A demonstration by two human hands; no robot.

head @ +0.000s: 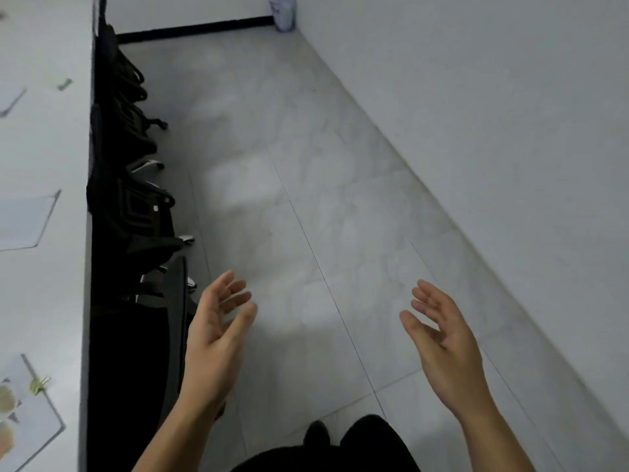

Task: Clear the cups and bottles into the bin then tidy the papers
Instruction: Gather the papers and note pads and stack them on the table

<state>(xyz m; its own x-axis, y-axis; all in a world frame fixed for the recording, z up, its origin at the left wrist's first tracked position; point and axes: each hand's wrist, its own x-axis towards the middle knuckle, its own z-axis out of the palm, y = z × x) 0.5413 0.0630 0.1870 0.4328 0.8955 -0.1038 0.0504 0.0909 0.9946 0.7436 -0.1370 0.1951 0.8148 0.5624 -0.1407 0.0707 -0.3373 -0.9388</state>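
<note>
Holding out the left hand (218,321) at lower centre and the right hand (439,332) at lower right, both wide open with fingers loosely spread, palms facing each other, gripping nothing and hovering well apart above the grey tiled floor (289,199). Facing the pale bin (283,13) at the top centre of the frame, in the far corner against the wall (476,97). Standing beside the white table (51,148) running down the left edge, with papers (23,219) lying flat on it at upper, middle and lower left, a yellow-green clip (39,384) resting on the lowest sheet, and black chairs (132,199) tucked against its side.
</note>
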